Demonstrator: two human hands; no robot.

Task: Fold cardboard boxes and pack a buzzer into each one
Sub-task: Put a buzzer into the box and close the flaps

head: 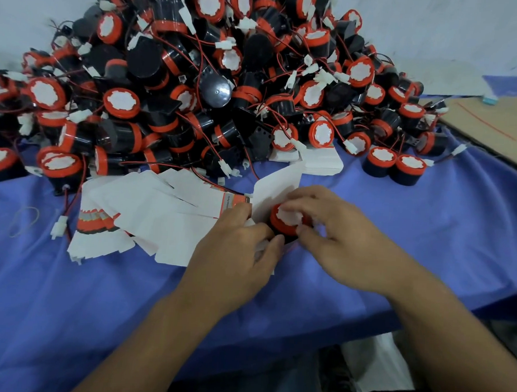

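left hand (234, 253) curled round an open white cardboard box (278, 182), right hand (337, 242) pinching an orange-rimmed buzzer (282, 227) at its mouth, blue cloth (426, 231) beneath, flat box blanks (151, 209) left, buzzer heap (196, 91) behind

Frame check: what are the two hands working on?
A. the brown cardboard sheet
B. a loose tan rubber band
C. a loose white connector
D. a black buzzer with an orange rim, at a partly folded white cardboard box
D: the right hand curls its fingers over the black buzzer with the orange rim and white label, while the left hand grips the partly folded white cardboard box beside it.
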